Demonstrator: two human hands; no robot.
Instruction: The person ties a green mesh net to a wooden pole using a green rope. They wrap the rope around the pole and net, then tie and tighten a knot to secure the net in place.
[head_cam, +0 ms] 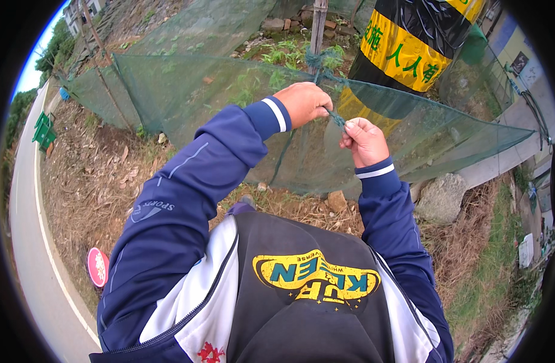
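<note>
Both my hands pinch a twisted strand of green netting or cord [336, 119] in front of a green mesh net fence [204, 90]. My left hand [304, 103] grips its upper end, knuckles up. At the lower end, my right hand [364, 139] holds the strand between thumb and fingers. The strand spans the short gap between the hands. Just above, green cord [320, 59] is wrapped around an upright wooden post [318, 27], where the net's top edge meets it.
A pole with black and yellow wrapping [404, 45] stands behind the net. Rocks [441, 198] and dry grass lie at its foot. A road [25, 181] with a green bin [44, 131] runs at the left, and a pink round object [98, 267] lies nearer.
</note>
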